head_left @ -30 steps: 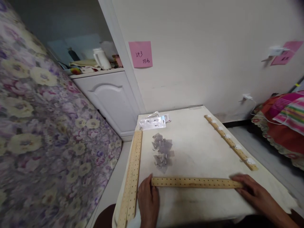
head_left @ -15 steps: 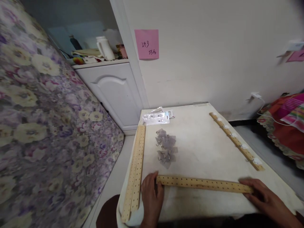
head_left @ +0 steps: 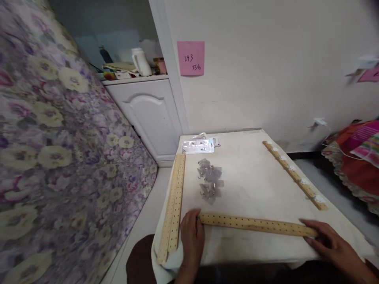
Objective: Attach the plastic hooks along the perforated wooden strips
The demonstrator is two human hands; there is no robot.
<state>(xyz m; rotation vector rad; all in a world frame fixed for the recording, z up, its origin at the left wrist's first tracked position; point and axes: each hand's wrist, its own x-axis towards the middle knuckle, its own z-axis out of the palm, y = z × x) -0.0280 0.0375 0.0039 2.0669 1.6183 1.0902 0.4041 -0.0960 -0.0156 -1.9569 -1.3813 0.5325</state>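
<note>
A wooden strip with rows of holes (head_left: 254, 225) lies crosswise near the front of the table. My left hand (head_left: 192, 232) grips its left end, fingers bent around the tip. At the other end my right hand (head_left: 325, 238) pinches the strip between thumb and fingers. Beyond the strip is a loose pile of clear adhesive hooks (head_left: 210, 179). Two more perforated wooden strips (head_left: 174, 201) lie side by side along the left edge. On the right side rests another wooden strip (head_left: 294, 175) with several clear hooks spaced along it.
Clear plastic packaging (head_left: 198, 146) lies at the table's back left corner. The cloth-covered table (head_left: 245, 169) stands against a wall bearing a pink note (head_left: 191, 58). A floral curtain (head_left: 74, 157) hangs at left, before a white cabinet (head_left: 151, 114). Red fabric (head_left: 352, 161) is at right.
The camera view has shifted slightly, so the table's left side and the wall note appear farther right. Both hands keep hold of the strip, which stays in about the same place.
</note>
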